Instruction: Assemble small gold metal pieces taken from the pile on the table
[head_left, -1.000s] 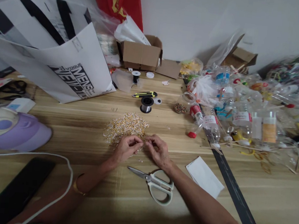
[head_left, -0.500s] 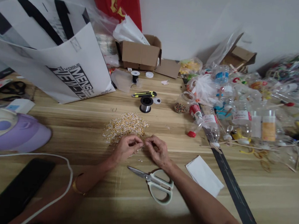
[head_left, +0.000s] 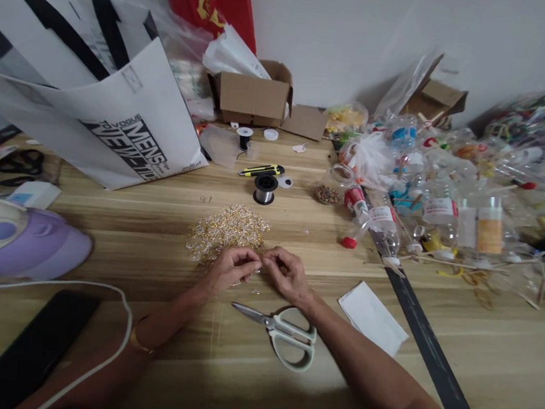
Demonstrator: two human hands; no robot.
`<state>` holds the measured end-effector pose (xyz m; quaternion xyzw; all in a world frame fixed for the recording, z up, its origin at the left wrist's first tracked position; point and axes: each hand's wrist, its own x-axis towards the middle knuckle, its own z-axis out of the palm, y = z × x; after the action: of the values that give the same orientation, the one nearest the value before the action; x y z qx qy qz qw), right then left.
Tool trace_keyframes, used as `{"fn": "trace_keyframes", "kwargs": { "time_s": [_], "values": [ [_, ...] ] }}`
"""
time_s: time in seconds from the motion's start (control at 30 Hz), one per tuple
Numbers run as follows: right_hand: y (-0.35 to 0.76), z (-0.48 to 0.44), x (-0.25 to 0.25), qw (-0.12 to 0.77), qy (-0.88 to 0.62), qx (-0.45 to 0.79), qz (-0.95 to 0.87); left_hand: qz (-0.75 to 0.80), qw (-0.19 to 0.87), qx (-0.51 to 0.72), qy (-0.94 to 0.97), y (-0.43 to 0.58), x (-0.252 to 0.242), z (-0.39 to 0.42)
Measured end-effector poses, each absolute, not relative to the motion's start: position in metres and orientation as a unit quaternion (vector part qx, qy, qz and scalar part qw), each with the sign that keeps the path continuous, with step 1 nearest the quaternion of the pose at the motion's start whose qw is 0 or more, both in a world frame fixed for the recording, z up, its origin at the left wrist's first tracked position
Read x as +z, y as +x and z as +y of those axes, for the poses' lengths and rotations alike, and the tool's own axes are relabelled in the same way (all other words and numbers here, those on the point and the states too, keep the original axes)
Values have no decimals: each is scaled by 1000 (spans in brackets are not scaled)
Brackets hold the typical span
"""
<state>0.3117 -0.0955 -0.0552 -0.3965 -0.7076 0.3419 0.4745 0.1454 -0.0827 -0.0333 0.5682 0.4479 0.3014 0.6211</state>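
Head view shows little change over the last second: the left hand [head_left: 233, 267] and the right hand [head_left: 289, 277] keep almost the same pose, fingertips nearly meeting, while the surroundings have drifted slightly in the picture, probably because the head moved. That suggests the same fine fingertip work goes on, with nothing visibly put down meanwhile.

Each hand has thumb and forefinger drawn into a narrow pinch. Whether a small piece sits between them cannot be told; it would be too small to make out. The heap of gold and clear pieces [head_left: 226, 229] lies on the wooden table [head_left: 329, 261], just beyond the left hand and partly hidden by it. Its pieces point every way, but the heap as a whole spreads longest from left to right.

Near the person, just below the hands, the scissors [head_left: 268, 322] lie flat, blades toward the far left and handles toward the near right. Farther off, the wire spool [head_left: 264, 195] stands upright beyond the heap, just beside the yellow-and-black cutter [head_left: 262, 171].
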Motion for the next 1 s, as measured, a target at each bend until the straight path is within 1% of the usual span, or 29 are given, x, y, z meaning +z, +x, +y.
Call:
{"fn": "trace_keyframes", "kwargs": {
  "time_s": [0.43,0.77,1.0],
  "values": [
    [312,-96,-57,470,-401,346,-706,440,648,305,541,144,-35,-82],
    [313,-96,-61,459,-411,354,-704,465,627,323,535,144,-33,-83],
    [313,-96,-62,459,-407,354,-706,471,601,312,564,144,-30,-82]
  ]
}}
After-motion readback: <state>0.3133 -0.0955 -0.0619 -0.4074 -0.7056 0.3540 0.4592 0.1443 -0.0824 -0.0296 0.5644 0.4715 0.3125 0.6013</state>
